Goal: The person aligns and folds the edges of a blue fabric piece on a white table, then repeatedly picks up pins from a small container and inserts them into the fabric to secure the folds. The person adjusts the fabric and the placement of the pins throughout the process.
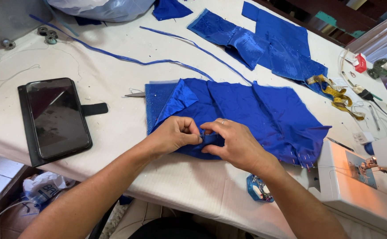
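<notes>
The blue fabric piece (246, 115) lies flat near the desk's (113, 88) front edge, its long axis running left to right along that edge. At its near hem, the left hand (175, 135) and right hand (233, 144) meet, fingers (192, 129) of both closed in a pinch on a small fold of the cloth. Just beside the right wrist, at the front edge, sits a small blue container (258, 188) holding pins. Scissors (135, 94) poke out from under the fabric's left edge. A phone (57, 117) in an open black case lies towards the left edge; a white sewing machine (361, 181) stands at the right.
</notes>
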